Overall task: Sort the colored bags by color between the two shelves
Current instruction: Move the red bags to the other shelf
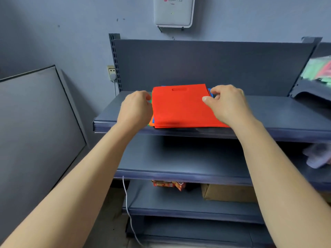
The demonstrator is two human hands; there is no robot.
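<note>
A flat stack of coloured bags lies on the top shelf [279,111], with a red bag [179,106] on top showing a slot handle at its far edge. Green, blue and orange edges peek out from under it at the left and far right. My left hand [136,108] sits at the stack's left edge, fingers curled against the side. My right hand [225,101] is at the far right corner, thumb on top of the red bag and fingers curled around the edge. The shelf below [179,161] is bare.
A dark panel [35,122] leans on the wall at left. A neighbouring shelf at right holds blurred green and red bags [320,70]. Lower shelves carry a cardboard box [227,192] and red packets [170,184]. A white cord [128,203] hangs at the shelf's left.
</note>
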